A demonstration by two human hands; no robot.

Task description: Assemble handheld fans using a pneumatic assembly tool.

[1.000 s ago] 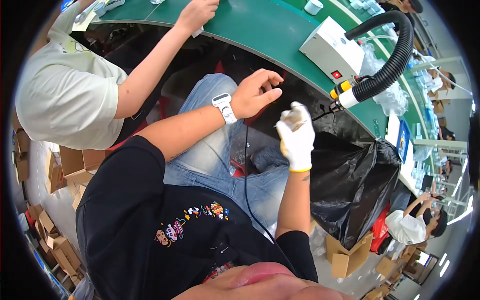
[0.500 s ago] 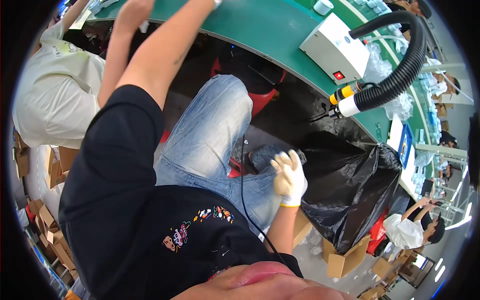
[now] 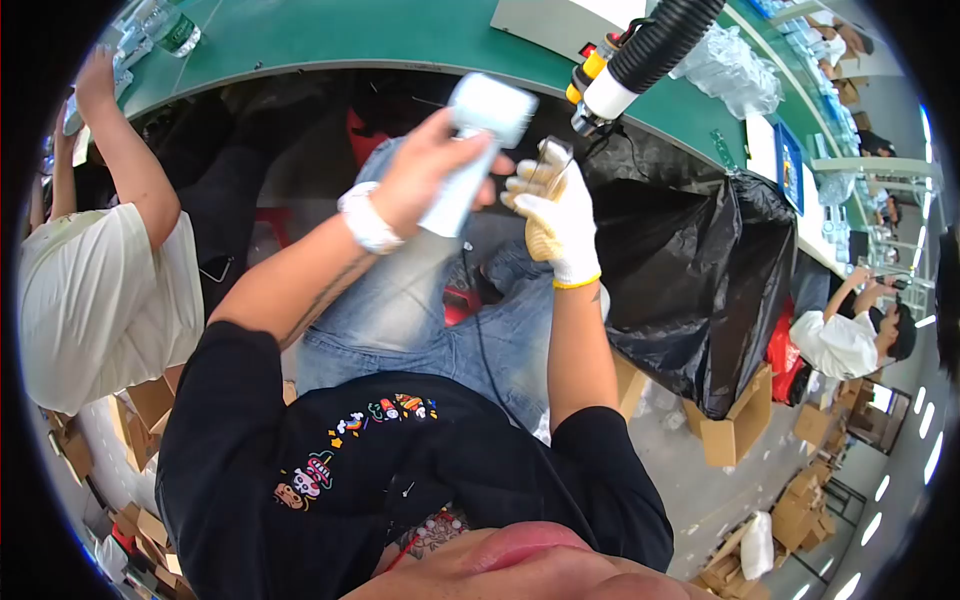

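My left hand (image 3: 425, 165), bare and with a white watch at the wrist, is wrapped round the handle of a pale blue handheld device (image 3: 492, 108). The device has a wide blocky head and a tapering handle; motion blurs it. Close on its right is my right hand (image 3: 556, 215) in a white and yellow glove, raised with its fingers curled. At those fingertips a small clear piece with a dark edge (image 3: 555, 152) shows, too small to name. Just above hangs the metal tip of a black hose tool (image 3: 598, 112), apart from the glove.
The green bench (image 3: 330, 45) curves across the top, with a white box (image 3: 560, 18) and clear plastic bags (image 3: 728, 70) on it. A black bag (image 3: 690, 290) hangs at the right over a cardboard box (image 3: 735, 420). A co-worker (image 3: 110, 300) sits at the left.
My left hand has come back from the bench and now holds the pale blue device over my lap. The gloved right hand has risen toward the hose tool. The view has shifted.
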